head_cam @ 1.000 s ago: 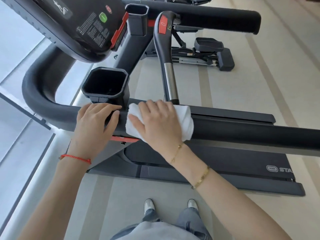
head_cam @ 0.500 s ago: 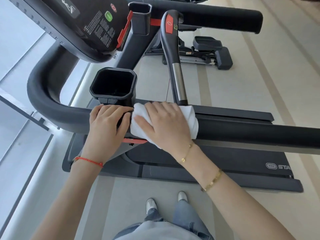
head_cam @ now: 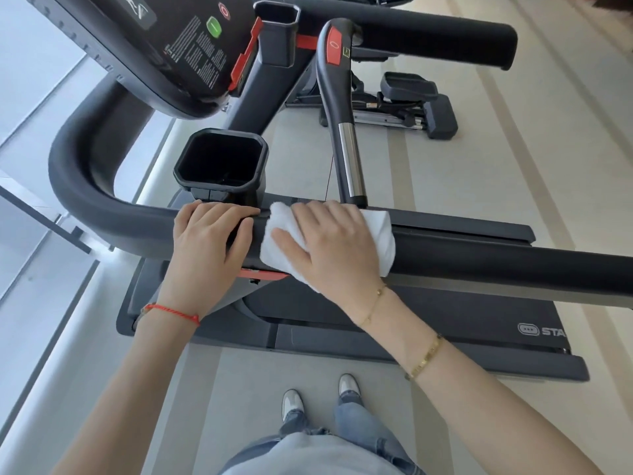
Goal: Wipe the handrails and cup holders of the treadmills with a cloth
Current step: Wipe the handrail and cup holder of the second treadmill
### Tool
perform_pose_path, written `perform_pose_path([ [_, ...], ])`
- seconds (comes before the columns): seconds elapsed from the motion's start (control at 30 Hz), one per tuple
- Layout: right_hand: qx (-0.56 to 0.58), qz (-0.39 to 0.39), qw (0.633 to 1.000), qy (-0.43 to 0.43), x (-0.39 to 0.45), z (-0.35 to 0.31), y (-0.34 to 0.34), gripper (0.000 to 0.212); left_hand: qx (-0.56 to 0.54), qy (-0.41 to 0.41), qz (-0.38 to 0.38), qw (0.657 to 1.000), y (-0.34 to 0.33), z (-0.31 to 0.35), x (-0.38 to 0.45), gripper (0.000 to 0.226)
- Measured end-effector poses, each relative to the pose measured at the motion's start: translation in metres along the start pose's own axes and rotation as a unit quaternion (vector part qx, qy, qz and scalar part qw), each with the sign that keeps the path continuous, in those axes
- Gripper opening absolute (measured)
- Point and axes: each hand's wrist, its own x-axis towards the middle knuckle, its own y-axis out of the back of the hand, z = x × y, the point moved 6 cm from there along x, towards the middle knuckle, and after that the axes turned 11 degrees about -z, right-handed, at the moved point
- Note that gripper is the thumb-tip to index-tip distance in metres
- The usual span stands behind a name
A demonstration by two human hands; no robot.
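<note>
The near black handrail (head_cam: 479, 265) of the treadmill runs left to right across the view. A white cloth (head_cam: 380, 234) is wrapped over its top. My right hand (head_cam: 329, 245) lies on the cloth, fingers spread and bent over the rail, holding the cloth against it. Just left of the cloth, my left hand (head_cam: 209, 241) grips the same rail, fingers over the top and thumb on the near side. An empty black cup holder (head_cam: 222, 159) stands right behind my left hand. A second cup holder (head_cam: 277, 18) sits further back.
The console (head_cam: 164, 46) hangs over the upper left. A grip bar with a red button (head_cam: 337, 80) rises behind the cloth. The far handrail (head_cam: 438, 39) crosses the top, with another machine (head_cam: 411, 101) on the floor beyond. The running deck (head_cam: 411, 320) lies below the rail.
The view has shifted a little, so everything sits slightly further right in the frame. Both hands and the cloth keep the same places on the rail.
</note>
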Motion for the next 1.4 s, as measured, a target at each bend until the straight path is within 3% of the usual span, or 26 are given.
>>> perform_pose_path([
  [0.1,-0.009,0.022,0.999,0.031,-0.025,0.026,0.007,0.045,-0.005,0.002,0.003,1.0,0.0,-0.001,0.0,0.03],
  [0.23,-0.016,0.024,0.997,-0.067,-0.035,0.064,0.016,0.046,-0.01,0.0,0.006,1.0,-0.001,-0.002,0.0,0.031],
  [0.33,-0.023,0.027,0.994,-0.104,-0.016,0.035,0.01,0.048,-0.006,-0.003,0.013,1.0,0.0,-0.001,0.0,0.029],
  [0.43,0.001,0.035,0.998,-0.06,-0.007,0.0,0.001,0.046,-0.002,-0.004,0.016,1.0,-0.001,-0.002,0.0,0.027],
  [0.57,-0.014,0.048,0.999,0.003,-0.03,0.028,0.01,0.042,-0.008,-0.001,0.015,1.0,-0.002,-0.003,0.0,0.027],
  [0.67,-0.031,0.065,0.992,-0.105,-0.045,0.073,0.02,0.041,-0.015,0.003,0.019,1.0,-0.002,-0.003,0.0,0.028],
  [0.77,-0.047,0.082,0.978,-0.187,-0.039,0.075,0.02,0.04,-0.012,0.006,0.018,1.0,-0.004,-0.004,0.0,0.03],
  [0.93,-0.031,0.094,0.988,-0.117,-0.033,0.03,0.009,0.04,-0.005,0.009,0.019,1.0,-0.006,-0.003,0.0,0.032],
  [1.07,-0.031,0.087,0.995,-0.035,-0.045,0.046,0.016,0.04,0.008,0.02,0.008,1.0,-0.006,-0.001,0.0,0.03],
  [1.23,-0.034,0.089,0.97,-0.224,-0.054,0.104,0.032,0.041,0.043,0.058,0.004,0.997,-0.008,0.007,-0.002,0.028],
  [1.3,-0.037,0.091,0.97,-0.221,-0.045,0.083,0.025,0.04,0.043,0.064,0.0,0.997,-0.009,0.014,-0.002,0.028],
  [1.4,-0.024,0.115,0.981,-0.152,-0.041,0.046,0.013,0.038,0.041,0.049,-0.003,0.998,-0.014,0.033,-0.001,0.026],
])
